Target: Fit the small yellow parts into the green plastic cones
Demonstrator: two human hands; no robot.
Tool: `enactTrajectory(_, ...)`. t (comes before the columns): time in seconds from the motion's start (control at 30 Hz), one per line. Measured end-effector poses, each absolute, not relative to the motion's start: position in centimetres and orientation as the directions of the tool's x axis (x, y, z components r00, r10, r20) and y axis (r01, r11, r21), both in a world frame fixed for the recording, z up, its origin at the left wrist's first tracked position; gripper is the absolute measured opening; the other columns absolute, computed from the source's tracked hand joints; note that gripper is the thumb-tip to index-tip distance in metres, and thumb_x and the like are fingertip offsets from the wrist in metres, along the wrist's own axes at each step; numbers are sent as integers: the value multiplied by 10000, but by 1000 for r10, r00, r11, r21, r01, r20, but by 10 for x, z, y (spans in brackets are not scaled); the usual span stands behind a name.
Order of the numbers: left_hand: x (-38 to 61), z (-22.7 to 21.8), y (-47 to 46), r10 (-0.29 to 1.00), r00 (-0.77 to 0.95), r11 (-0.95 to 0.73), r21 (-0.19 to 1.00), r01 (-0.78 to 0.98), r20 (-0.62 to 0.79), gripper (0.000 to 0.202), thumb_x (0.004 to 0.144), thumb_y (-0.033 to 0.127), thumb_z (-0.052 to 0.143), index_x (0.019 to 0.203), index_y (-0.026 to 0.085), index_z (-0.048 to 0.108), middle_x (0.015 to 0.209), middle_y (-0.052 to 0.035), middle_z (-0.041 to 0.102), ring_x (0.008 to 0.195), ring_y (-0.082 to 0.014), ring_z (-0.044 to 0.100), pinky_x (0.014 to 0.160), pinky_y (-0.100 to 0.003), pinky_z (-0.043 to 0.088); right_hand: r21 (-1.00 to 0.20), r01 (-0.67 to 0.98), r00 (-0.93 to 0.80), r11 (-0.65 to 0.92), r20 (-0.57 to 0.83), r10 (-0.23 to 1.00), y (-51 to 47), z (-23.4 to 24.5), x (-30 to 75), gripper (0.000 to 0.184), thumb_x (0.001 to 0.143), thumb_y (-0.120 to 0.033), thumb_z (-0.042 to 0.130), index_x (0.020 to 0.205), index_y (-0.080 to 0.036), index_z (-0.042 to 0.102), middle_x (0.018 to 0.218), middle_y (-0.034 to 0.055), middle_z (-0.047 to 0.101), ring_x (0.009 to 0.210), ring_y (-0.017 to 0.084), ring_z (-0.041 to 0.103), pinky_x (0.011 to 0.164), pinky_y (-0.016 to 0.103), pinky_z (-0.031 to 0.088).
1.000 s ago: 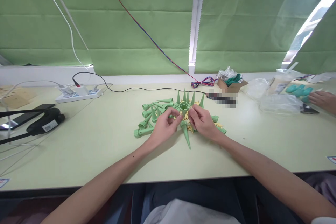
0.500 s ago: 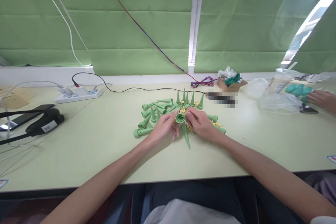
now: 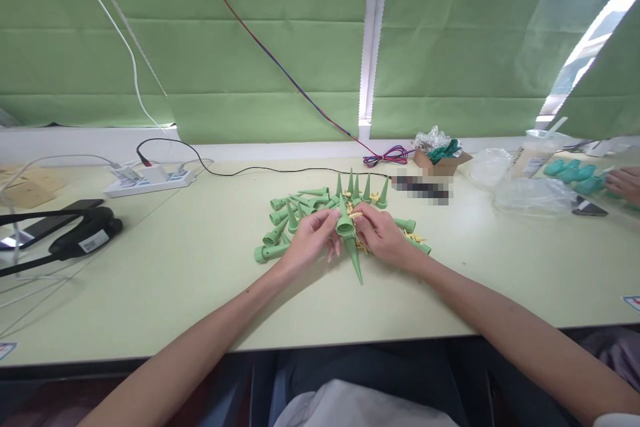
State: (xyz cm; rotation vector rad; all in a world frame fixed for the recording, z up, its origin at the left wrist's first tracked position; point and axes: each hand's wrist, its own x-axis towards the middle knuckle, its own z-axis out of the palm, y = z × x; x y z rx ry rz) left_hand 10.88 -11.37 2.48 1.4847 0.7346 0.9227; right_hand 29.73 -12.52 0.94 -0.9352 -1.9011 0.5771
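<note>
My left hand (image 3: 316, 235) is closed on a green plastic cone spike (image 3: 345, 221), its tip pointing up and away and its wide ringed end toward me. My right hand (image 3: 383, 232) pinches a small yellow plastic piece (image 3: 355, 215) right beside the cone; whether the two touch I cannot tell. Below my hands another green cone (image 3: 354, 260) lies with its tip toward me. Around them is a pile of green cone spikes (image 3: 275, 235), several standing upright behind. Small yellow pieces (image 3: 416, 238) lie among them, partly hidden by my hands.
At the left are a power strip (image 3: 150, 180) and a black strapped device (image 3: 90, 230). Behind the pile sit a small cardboard box (image 3: 443, 163) and a coiled cable (image 3: 385, 157). To the right are plastic bags (image 3: 535, 197), a drink cup (image 3: 533, 153), teal pieces (image 3: 575, 173) and another person's hand (image 3: 625, 183).
The cone in my left hand has tipped, from its open end facing me to its tip pointing up. The yellow piece now shows in my right fingers. The other person's hand has moved right.
</note>
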Motion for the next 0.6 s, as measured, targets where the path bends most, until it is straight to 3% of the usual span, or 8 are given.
enactTrajectory(0.3, 106, 28, -117, 874, 435, -274, 959, 71, 217, 363, 912, 529, 618, 1016, 186, 558, 509, 44, 592, 391, -106, 495, 418, -222, 403, -693, 419, -280, 586, 515, 810, -124, 8, 298, 353, 1063, -447, 351, 792, -233, 424, 592, -40, 482, 535, 142, 431, 582, 292, 324)
enactTrajectory(0.6, 106, 27, -117, 886, 400, -299, 948, 107, 234, 371, 891, 497, 654, 1091, 191, 588, 501, 32, 597, 392, -126, 500, 411, -241, 416, -682, 439, -284, 585, 512, 811, -123, 9, 297, 397, 1063, -434, 352, 722, -230, 346, 587, -39, 457, 526, 134, 396, 567, 296, 304)
